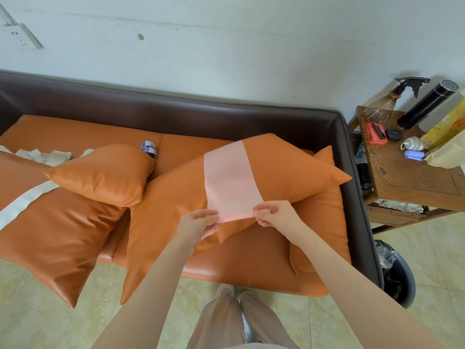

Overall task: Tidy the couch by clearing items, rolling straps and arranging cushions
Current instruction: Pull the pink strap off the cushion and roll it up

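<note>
A wall socket (21, 36) sits at the far left, above the couch (226, 114). A white strap (24, 201) lies across the left cushion (50, 235), which overhangs the front edge of the seat. More white strap (47, 156) is bunched on the seat behind it. A small cushion (100, 175) rests partly on the left cushion. Behind the small cushion, a blue-and-white roll (149, 148) lies on the seat, touching the cushion's rear edge.

At centre, a large cushion (289, 167) lies tilted across the seat. A pink strap (230, 180) runs flat across this cushion from its rear edge to its front edge. The near end of the pink strap is folded or rolled into a narrow band. The left hand (200, 222) pinches the left end of that band between thumb and curled fingers. The right hand (274, 214) pinches the right end the same way. Another cushion (322, 222) lies under the large cushion at the right end of the seat.

Right of the couch stands a wooden table (415, 182). It carries a spray bottle (392, 99), a black flask (427, 104), a red box (375, 134) and a yellow package (448, 127). A bin (400, 275) with a black liner stands on the floor just beside the couch's right arm.
</note>
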